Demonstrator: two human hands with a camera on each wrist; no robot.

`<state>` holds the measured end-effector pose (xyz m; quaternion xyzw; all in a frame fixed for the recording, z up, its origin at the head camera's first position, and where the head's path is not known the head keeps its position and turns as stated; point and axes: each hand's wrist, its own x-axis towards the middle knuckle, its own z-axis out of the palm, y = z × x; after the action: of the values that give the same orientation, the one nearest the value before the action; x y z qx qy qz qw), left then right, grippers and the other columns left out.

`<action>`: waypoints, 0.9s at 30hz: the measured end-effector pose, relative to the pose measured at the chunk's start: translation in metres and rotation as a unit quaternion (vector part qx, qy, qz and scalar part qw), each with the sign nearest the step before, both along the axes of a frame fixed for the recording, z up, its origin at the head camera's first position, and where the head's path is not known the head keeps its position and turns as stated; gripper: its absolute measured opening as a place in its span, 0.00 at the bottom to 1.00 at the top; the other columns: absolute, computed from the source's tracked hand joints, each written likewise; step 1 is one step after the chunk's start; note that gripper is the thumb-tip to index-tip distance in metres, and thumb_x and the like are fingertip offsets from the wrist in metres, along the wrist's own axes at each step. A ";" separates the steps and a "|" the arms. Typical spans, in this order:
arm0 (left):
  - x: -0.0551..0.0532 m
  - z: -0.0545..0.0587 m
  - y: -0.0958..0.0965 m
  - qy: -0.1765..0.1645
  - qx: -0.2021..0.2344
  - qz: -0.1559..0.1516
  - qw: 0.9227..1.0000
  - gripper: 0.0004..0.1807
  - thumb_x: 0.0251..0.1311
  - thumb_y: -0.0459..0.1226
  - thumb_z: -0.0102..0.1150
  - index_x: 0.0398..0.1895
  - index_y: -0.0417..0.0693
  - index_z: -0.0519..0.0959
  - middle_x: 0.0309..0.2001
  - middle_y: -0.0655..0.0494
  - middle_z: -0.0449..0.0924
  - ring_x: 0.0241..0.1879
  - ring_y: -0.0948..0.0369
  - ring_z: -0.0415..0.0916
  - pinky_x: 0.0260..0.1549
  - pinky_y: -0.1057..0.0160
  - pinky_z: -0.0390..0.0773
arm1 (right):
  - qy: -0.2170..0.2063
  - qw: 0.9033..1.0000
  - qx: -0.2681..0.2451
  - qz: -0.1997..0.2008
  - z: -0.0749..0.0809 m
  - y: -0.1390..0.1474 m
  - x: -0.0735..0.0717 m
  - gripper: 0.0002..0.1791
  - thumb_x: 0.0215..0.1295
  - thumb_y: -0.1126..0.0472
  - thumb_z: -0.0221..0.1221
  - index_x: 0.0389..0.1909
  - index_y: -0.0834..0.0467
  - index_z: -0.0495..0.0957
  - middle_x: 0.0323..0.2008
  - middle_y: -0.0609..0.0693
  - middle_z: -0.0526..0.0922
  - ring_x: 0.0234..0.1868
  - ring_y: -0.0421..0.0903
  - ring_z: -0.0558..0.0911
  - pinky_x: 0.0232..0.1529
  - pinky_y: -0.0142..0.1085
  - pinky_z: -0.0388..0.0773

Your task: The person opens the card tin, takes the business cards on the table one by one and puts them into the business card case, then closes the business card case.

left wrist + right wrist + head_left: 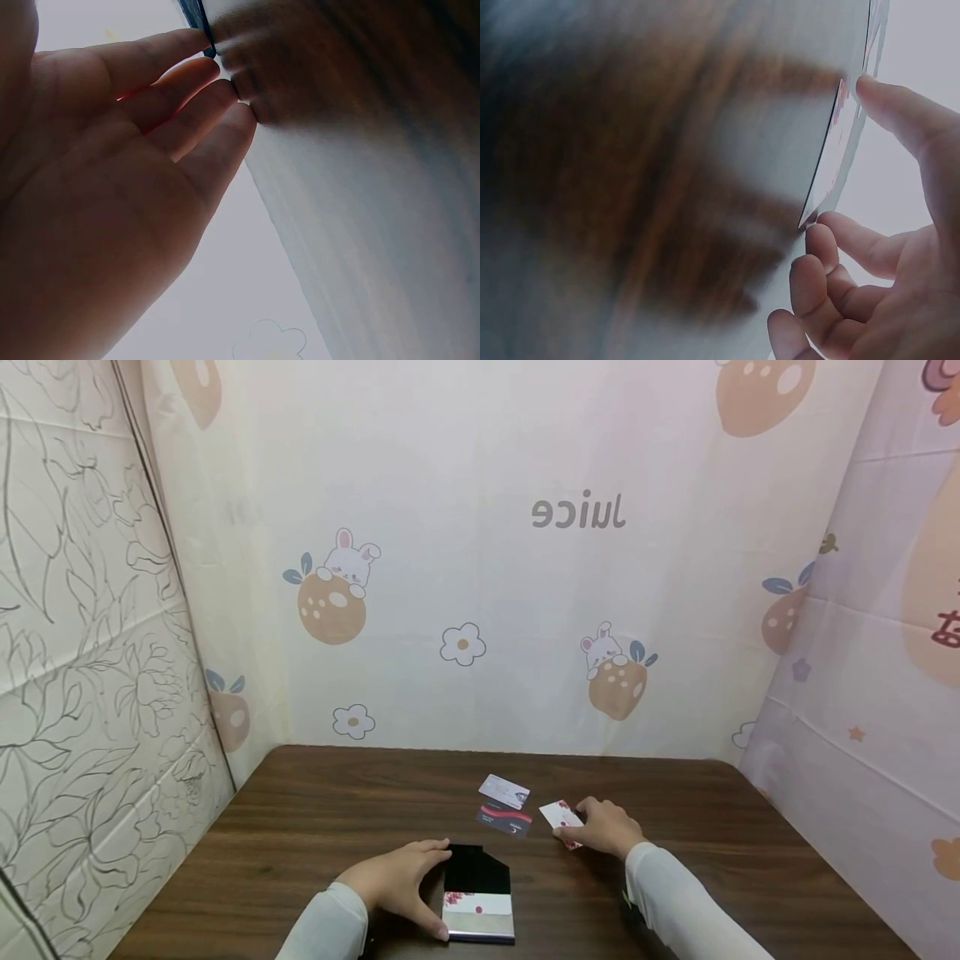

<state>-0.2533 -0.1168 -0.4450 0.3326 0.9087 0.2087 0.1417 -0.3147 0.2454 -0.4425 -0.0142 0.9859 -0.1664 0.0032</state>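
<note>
A card case (477,927) lies open on the table with its black flap turned back, and a white card with red flowers (478,903) shows inside it. My left hand (405,881) rests at the case's left side, thumb at the lower corner and fingers by the flap. In the left wrist view its fingers (217,142) are nearly straight, tips down on the table. Farther right, my right hand (609,828) holds a white business card with red flowers (558,814) between thumb and fingers, flat at the table. The right wrist view shows that card (831,154) edge-on.
Two more cards lie behind the case: a white one (504,791) and a dark grey one with a red stripe (502,819), nearly touching. The brown wooden table (337,785) ends at a printed curtain (465,568), and similar cloths hang at both sides.
</note>
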 end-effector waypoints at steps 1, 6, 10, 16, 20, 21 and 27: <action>0.000 0.000 0.000 0.000 0.000 0.001 1.000 0.55 0.43 0.60 0.77 0.72 0.42 0.68 0.75 0.50 0.59 0.73 0.50 0.57 0.67 0.47 0.64 | -0.001 1.000 -0.002 0.000 0.000 0.000 0.000 0.43 0.52 0.34 0.70 0.55 0.66 0.78 0.40 0.56 0.82 0.35 0.49 0.76 0.38 0.50 0.76; 0.001 0.002 0.001 0.000 -0.001 0.002 1.000 0.55 0.43 0.60 0.77 0.72 0.42 0.68 0.75 0.50 0.60 0.73 0.49 0.57 0.67 0.47 0.64 | -0.009 1.000 -0.005 -0.003 0.001 0.000 -0.001 0.42 0.53 0.34 0.70 0.54 0.66 0.77 0.40 0.55 0.83 0.34 0.49 0.75 0.38 0.50 0.75; 0.001 0.002 0.001 0.000 -0.001 0.002 1.000 0.55 0.43 0.60 0.77 0.72 0.42 0.68 0.75 0.49 0.60 0.73 0.50 0.57 0.67 0.47 0.64 | -0.013 1.000 -0.008 -0.002 0.003 0.000 0.002 0.41 0.53 0.37 0.70 0.54 0.67 0.77 0.41 0.56 0.83 0.34 0.49 0.76 0.40 0.53 0.74; 0.002 0.003 0.001 -0.001 0.000 0.001 1.000 0.55 0.43 0.60 0.78 0.72 0.41 0.67 0.75 0.49 0.60 0.73 0.50 0.57 0.67 0.47 0.64 | -0.013 1.000 -0.018 0.000 0.004 0.000 0.004 0.37 0.54 0.41 0.72 0.53 0.66 0.77 0.42 0.57 0.83 0.36 0.50 0.76 0.42 0.55 0.73; 0.002 0.003 0.000 -0.002 -0.001 0.000 1.000 0.55 0.44 0.60 0.77 0.72 0.42 0.67 0.75 0.49 0.60 0.73 0.49 0.57 0.67 0.47 0.63 | -0.016 1.000 -0.023 -0.001 0.004 -0.001 0.003 0.36 0.54 0.43 0.73 0.53 0.66 0.78 0.43 0.57 0.83 0.36 0.50 0.76 0.42 0.55 0.73; 0.002 0.003 0.000 -0.002 -0.001 0.000 1.000 0.54 0.44 0.60 0.77 0.72 0.42 0.67 0.75 0.50 0.59 0.73 0.49 0.57 0.67 0.46 0.63 | -0.017 1.000 -0.023 -0.001 0.004 -0.001 0.003 0.36 0.54 0.43 0.73 0.53 0.66 0.78 0.43 0.57 0.83 0.36 0.50 0.76 0.42 0.55 0.73; 0.001 0.002 0.000 -0.006 0.000 0.000 1.000 0.54 0.44 0.60 0.77 0.72 0.42 0.67 0.75 0.49 0.59 0.73 0.49 0.57 0.67 0.46 0.63 | -0.019 0.999 -0.034 -0.004 0.003 0.000 0.002 0.35 0.53 0.44 0.74 0.52 0.66 0.78 0.42 0.56 0.83 0.36 0.50 0.76 0.42 0.53 0.74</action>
<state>-0.2520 -0.1166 -0.4428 0.3317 0.9077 0.2108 0.1471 -0.3127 0.2452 -0.4399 -0.0077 0.9795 -0.2003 0.0209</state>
